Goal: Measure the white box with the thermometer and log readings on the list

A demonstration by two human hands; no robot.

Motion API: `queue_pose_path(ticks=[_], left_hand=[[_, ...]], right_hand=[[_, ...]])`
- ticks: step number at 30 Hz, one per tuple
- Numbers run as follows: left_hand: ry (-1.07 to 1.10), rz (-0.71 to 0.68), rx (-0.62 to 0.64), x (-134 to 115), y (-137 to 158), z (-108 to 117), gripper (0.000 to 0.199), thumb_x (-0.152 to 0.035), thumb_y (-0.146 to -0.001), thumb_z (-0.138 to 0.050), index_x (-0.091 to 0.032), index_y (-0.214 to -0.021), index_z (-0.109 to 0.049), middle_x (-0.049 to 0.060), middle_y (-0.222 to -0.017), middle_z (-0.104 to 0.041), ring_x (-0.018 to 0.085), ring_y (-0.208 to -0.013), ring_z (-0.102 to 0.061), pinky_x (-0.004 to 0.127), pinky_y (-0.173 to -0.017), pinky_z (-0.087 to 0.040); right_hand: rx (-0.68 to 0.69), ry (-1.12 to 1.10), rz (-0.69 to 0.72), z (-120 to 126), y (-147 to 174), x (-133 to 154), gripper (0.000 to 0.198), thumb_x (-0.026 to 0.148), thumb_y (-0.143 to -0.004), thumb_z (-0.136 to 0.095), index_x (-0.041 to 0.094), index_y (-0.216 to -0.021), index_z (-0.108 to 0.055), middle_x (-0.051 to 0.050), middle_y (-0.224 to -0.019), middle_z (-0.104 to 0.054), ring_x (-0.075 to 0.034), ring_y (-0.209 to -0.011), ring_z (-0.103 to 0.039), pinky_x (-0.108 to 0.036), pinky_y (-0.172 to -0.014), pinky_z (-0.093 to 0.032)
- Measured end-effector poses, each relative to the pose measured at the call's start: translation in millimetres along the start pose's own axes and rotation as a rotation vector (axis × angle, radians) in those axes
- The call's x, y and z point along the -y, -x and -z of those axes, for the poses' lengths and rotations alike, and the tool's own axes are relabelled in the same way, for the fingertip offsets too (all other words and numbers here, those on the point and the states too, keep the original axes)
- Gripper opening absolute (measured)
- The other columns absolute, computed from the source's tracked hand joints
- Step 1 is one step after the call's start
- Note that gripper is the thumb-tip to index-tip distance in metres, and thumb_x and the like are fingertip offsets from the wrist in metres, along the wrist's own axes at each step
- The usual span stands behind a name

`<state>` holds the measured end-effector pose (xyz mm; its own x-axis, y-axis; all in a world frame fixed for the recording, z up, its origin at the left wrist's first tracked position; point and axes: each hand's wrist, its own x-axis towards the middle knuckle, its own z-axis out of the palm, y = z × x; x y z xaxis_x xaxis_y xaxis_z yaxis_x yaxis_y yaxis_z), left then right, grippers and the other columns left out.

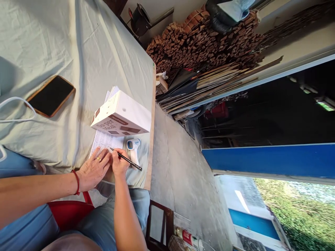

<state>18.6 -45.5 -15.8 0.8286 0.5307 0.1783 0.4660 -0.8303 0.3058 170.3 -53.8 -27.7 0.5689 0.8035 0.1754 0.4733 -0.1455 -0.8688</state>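
My right hand (119,164) is closed around a black pen (132,162), its tip at a printed sheet of paper (106,139) full of small writing. My left hand (95,169) lies flat on the sheet's near part with its fingers stretched out, touching or almost touching the right hand. It wears a ring, with a red bracelet at the wrist. A white box (134,113) marked "Super Meal" stands on the sheet's far side and hides part of it. Just right of the sheet, a white and blue infrared thermometer (134,150) lies partly behind the pen.
On the cloth-covered table (115,62) lie a phone (51,96) and a white cable (18,98). A red chair (69,212) is below. Beyond the table's right edge are concrete floor (175,150), stacked wood bundles (183,45), flattened cardboard (209,85) and a dark wooden frame (169,223).
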Motion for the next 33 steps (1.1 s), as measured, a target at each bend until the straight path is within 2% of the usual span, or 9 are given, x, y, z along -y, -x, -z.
queue_pose_path(ticks=[7, 14, 23, 28, 33], left_hand=[[-0.001, -0.016, -0.016, 1.6, -1.6, 3.1, 0.054, -0.022, -0.079, -0.059, -0.009, -0.132, -0.056, 0.019, -0.141, -0.051, 0.036, -0.140, -0.038, 0.056, -0.120, -0.019], [-0.080, -0.028, -0.006, 0.7, -2.8, 6.3, 0.048, -0.020, -0.083, -0.053, -0.008, -0.129, -0.058, 0.019, -0.140, -0.053, 0.038, -0.137, -0.041, 0.057, -0.117, -0.027], [-0.090, -0.036, -0.023, 1.7, -2.9, 5.2, 0.044, -0.021, -0.084, -0.053, -0.008, -0.126, -0.060, 0.018, -0.137, -0.054, 0.037, -0.136, -0.041, 0.056, -0.117, -0.025], [-0.087, -0.040, -0.032, 1.6, -2.3, 6.0, 0.049, -0.024, -0.081, -0.060, -0.007, -0.127, -0.058, 0.019, -0.136, -0.053, 0.036, -0.136, -0.040, 0.057, -0.118, -0.023], [-0.092, -0.025, -0.057, 1.3, -2.3, 6.2, 0.041, -0.020, -0.085, -0.054, -0.010, -0.124, -0.061, 0.016, -0.134, -0.055, 0.034, -0.135, -0.042, 0.055, -0.117, -0.025]], right_hand=[[-0.013, -0.008, -0.003, 0.2, 0.5, -2.8, 0.022, 0.041, -0.076, -0.060, 0.020, -0.077, -0.065, -0.002, -0.071, -0.068, -0.016, -0.066, -0.060, -0.031, -0.068, -0.051], [-0.042, -0.017, -0.022, 0.2, 0.4, -3.9, 0.023, 0.041, -0.076, -0.060, 0.019, -0.078, -0.065, -0.002, -0.070, -0.067, -0.016, -0.065, -0.060, -0.030, -0.067, -0.050], [-0.061, 0.016, 0.003, -0.4, 0.5, -4.4, 0.024, 0.042, -0.077, -0.057, 0.019, -0.076, -0.063, -0.002, -0.068, -0.066, -0.015, -0.063, -0.059, -0.029, -0.064, -0.049], [-0.082, 0.067, 0.038, -1.1, 0.0, -5.5, 0.025, 0.041, -0.076, -0.055, 0.018, -0.075, -0.062, -0.002, -0.067, -0.067, -0.016, -0.063, -0.060, -0.029, -0.064, -0.050], [-0.094, 0.091, 0.058, -0.9, -0.2, -6.9, 0.025, 0.042, -0.077, -0.054, 0.018, -0.076, -0.062, -0.003, -0.069, -0.067, -0.016, -0.064, -0.060, -0.030, -0.065, -0.050]])
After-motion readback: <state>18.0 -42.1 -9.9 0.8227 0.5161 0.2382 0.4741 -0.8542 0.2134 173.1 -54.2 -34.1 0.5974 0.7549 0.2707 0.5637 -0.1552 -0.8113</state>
